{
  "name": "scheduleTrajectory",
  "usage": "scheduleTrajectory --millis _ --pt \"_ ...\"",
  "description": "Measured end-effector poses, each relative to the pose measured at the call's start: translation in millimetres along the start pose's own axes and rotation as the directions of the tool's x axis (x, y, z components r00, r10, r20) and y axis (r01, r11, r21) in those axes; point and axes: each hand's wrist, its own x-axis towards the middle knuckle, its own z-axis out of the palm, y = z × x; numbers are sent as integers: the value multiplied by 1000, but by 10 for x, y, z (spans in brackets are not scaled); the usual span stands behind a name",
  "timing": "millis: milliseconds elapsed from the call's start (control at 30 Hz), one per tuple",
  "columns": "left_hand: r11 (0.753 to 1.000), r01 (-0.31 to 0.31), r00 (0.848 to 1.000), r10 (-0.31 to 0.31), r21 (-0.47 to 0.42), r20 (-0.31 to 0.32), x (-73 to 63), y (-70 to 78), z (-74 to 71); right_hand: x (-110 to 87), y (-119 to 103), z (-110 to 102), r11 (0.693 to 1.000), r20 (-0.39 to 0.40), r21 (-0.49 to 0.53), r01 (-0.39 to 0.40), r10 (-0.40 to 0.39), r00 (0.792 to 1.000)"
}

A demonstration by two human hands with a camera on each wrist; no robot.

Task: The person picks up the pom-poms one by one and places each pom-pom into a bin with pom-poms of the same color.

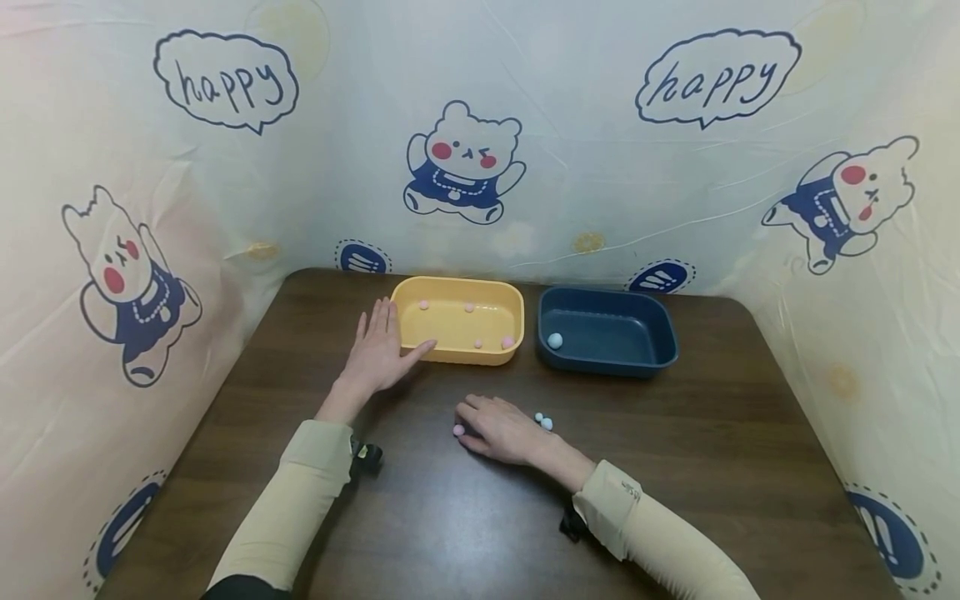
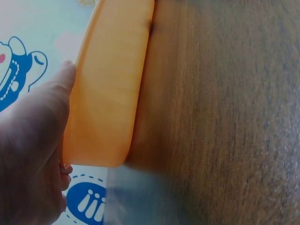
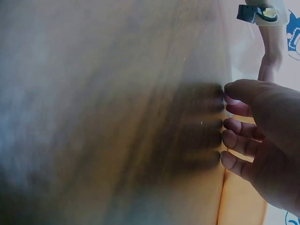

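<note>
My left hand (image 1: 375,358) lies against the left end of the yellow bin (image 1: 457,357), fingers straight and thumb across the near rim. In the left wrist view the thumb lies along the rim of the bin's orange-looking wall (image 2: 108,84). Several small pink balls (image 1: 507,342) are in that bin. On the table in front of it, my right hand (image 1: 498,429) pinches a pink ball (image 1: 459,430) between thumb and index finger. Its other fingertips are down at the tabletop, curled, in the right wrist view. Two light blue balls (image 1: 547,423) lie just behind the right wrist.
A dark blue bin (image 1: 607,367) stands right of the yellow one, a light blue ball (image 1: 555,341) in its left corner. Both bins are near the back edge of the brown wooden table (image 1: 712,467). A printed cloth (image 1: 585,167) hangs behind and beside the table.
</note>
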Motion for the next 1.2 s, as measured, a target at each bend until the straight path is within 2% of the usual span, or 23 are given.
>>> scheduleTrajectory --millis 333,567,867,1200 --pt "1000 0 1000 0 4 -5 5 7 -2 -22 -16 14 999 -59 -21 42 -43 997" --pt "1000 8 1000 -8 -8 15 -2 21 -29 -36 -21 -1 997 -94 -52 64 -68 993" --pt "1000 11 1000 -11 5 13 -5 27 -38 -60 -17 -62 994 -150 -91 61 -74 986" --pt "1000 8 1000 -8 5 15 -3 34 -42 -59 10 -134 992 -315 -108 67 -98 944"
